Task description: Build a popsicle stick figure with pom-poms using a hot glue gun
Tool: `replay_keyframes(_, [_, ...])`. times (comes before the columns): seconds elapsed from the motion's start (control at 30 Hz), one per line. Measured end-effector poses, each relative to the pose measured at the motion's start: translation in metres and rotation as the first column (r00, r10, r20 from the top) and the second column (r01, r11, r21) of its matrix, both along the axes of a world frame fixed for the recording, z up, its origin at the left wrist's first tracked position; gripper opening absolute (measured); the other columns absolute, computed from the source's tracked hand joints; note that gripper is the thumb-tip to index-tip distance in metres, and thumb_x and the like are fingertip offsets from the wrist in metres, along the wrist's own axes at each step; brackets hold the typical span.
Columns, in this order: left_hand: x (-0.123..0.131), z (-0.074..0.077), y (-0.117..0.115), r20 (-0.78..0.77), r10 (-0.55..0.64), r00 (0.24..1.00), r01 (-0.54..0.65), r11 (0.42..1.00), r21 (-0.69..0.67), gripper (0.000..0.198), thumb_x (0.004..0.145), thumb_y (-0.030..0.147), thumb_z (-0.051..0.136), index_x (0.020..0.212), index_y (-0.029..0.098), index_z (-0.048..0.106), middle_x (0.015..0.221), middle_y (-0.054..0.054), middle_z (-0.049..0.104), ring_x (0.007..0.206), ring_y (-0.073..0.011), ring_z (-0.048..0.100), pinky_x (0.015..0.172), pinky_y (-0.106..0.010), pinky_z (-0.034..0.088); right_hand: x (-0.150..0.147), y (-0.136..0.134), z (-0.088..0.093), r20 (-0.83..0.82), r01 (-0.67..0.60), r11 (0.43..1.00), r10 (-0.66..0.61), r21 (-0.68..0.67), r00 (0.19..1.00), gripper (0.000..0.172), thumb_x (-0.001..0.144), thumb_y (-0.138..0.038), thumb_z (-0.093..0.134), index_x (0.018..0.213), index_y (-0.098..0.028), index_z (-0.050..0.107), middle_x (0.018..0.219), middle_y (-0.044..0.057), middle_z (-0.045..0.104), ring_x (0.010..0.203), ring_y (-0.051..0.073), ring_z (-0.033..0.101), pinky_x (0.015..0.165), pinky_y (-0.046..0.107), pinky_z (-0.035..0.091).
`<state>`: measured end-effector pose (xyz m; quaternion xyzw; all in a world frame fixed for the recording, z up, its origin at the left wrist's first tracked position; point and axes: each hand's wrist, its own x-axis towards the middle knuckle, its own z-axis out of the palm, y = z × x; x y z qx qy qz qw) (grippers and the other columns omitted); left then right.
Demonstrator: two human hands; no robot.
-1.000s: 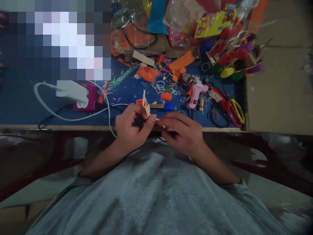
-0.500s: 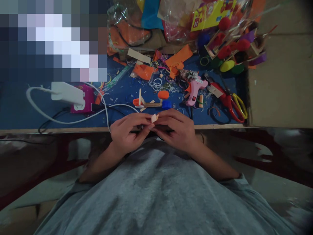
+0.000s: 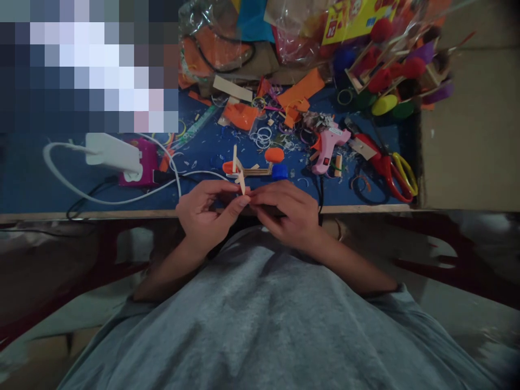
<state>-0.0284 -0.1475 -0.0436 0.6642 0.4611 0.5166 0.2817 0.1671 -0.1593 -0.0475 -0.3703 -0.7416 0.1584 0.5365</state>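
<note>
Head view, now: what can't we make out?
All in the head view:
- Pale piece: its lower end, hidden by the fingers of the left hand.
- Right hand: whether its fingertips grip that piece; too small and dim to tell.
- Yellow label: upper part cut off by the top edge.
- Pink glue gun: nozzle lost in grey clutter.
- Upper-left corner: everything, hidden by pixelation.

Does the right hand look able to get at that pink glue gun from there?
Probably yes: the pink glue gun lies just beyond the right hand, and nothing tall shows between them. That hand seems busy at a small pale piece, though.
</note>
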Motion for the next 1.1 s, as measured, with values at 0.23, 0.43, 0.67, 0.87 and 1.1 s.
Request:
replay_keyframes(0.23, [0.002, 0.008, 0.007, -0.091, -0.018, 0.996, 0.026, 0.995, 0.094, 0.017, 0.087, 0.028, 0.093, 0.1, 0.025, 0.082, 0.087, 0.003, 0.085, 0.064, -0.01, 0.075, 0.06, -0.021, 0.061, 0.006, 0.003, -0.004, 0.065, 0.058, 0.993, -0.065, 0.105, 0.996, 0.013, 0.099, -0.018, 0.079, 0.11, -0.024, 0.078, 0.106, 0.005, 0.085, 0.099, 0.02, 0.076, 0.088, 0.039, 0.065])
replay_keyframes(0.43, [0.004, 0.014, 0.009, -0.207, -0.023, 0.978, 0.065, 0.978, 0.199, 0.006, 0.094, 0.031, 0.085, 0.099, 0.028, 0.084, 0.084, 0.003, 0.086, 0.057, -0.0111, 0.074, 0.054, -0.022, 0.058, 0.008, 0.004, -0.006, 0.137, 0.152, 0.969, -0.18, 0.194, 0.974, 0.013, 0.098, -0.016, 0.077, 0.106, -0.026, 0.08, 0.092, 0.002, 0.077, 0.087, 0.018, 0.063, 0.08, 0.038, 0.056])
replay_keyframes(0.67, [-0.015, 0.0, 0.017, -0.247, 0.084, 0.965, -0.017, 0.965, 0.262, 0.016, 0.097, 0.027, 0.079, 0.112, 0.03, 0.082, 0.099, 0.001, 0.087, 0.066, -0.0122, 0.076, 0.061, -0.028, 0.061, 0.002, 0.011, -0.027, 0.173, 0.236, 0.944, -0.278, 0.23, 0.945, 0.011, 0.098, -0.017, 0.076, 0.098, -0.027, 0.078, 0.084, -0.001, 0.075, 0.073, 0.015, 0.062, 0.066, 0.033, 0.048])
replay_keyframes(0.87, [-0.027, 0.004, 0.043, -0.209, 0.12, 0.971, -0.053, 0.952, 0.3, 0.027, 0.094, 0.041, 0.082, 0.117, 0.027, 0.08, 0.098, -0.003, 0.078, 0.08, -0.0172, 0.074, 0.067, -0.033, 0.06, 0.007, 0.011, -0.027, 0.186, 0.321, 0.924, -0.36, 0.21, 0.914, 0.011, 0.1, -0.019, 0.074, 0.101, -0.028, 0.08, 0.086, -0.001, 0.078, 0.074, 0.014, 0.069, 0.066, 0.031, 0.051])
replay_keyframes(1.1, [-0.027, 0.011, 0.061, -0.296, -0.167, 0.94, 0.182, 0.983, 0.025, 0.072, 0.081, 0.069, 0.09, 0.14, 0.034, 0.069, 0.116, -0.007, 0.075, 0.101, -0.0246, 0.076, 0.079, -0.038, 0.062, 0.011, 0.014, -0.025, 0.175, 0.337, 0.915, -0.377, 0.222, 0.909, 0.015, 0.099, -0.015, 0.075, 0.108, -0.026, 0.08, 0.091, 0.0, 0.082, 0.071, 0.013, 0.07, 0.062, 0.032, 0.048])
